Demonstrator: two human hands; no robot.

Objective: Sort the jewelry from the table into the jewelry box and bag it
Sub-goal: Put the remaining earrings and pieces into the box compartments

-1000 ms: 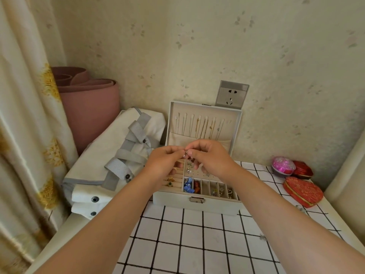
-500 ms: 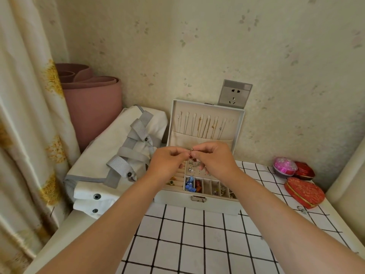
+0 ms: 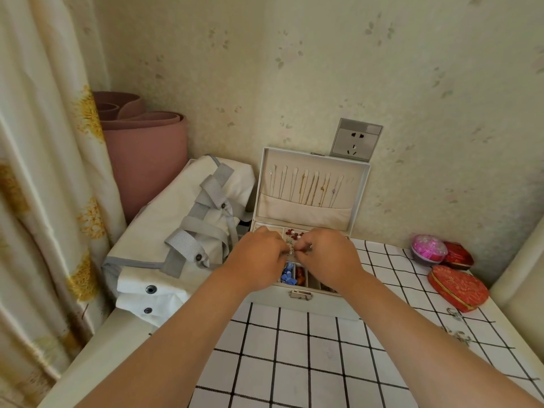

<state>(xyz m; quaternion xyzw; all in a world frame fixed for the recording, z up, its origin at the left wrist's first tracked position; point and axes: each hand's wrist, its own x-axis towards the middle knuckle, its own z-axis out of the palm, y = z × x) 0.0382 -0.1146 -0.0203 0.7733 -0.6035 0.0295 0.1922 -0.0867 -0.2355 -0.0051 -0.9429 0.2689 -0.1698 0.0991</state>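
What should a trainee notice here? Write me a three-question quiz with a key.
1. What hangs inside the open lid of the jewelry box?
2. True or false: the left hand and the right hand together pinch a small piece over the box.
3. The bag lies: A) left of the box; B) right of it; C) inside it.
Key: 1 necklaces; 2 true; 3 A.

jewelry box: matt, smooth | clasp: shiny metal | bag: matt woven cloth | heart box: sheeny red fabric
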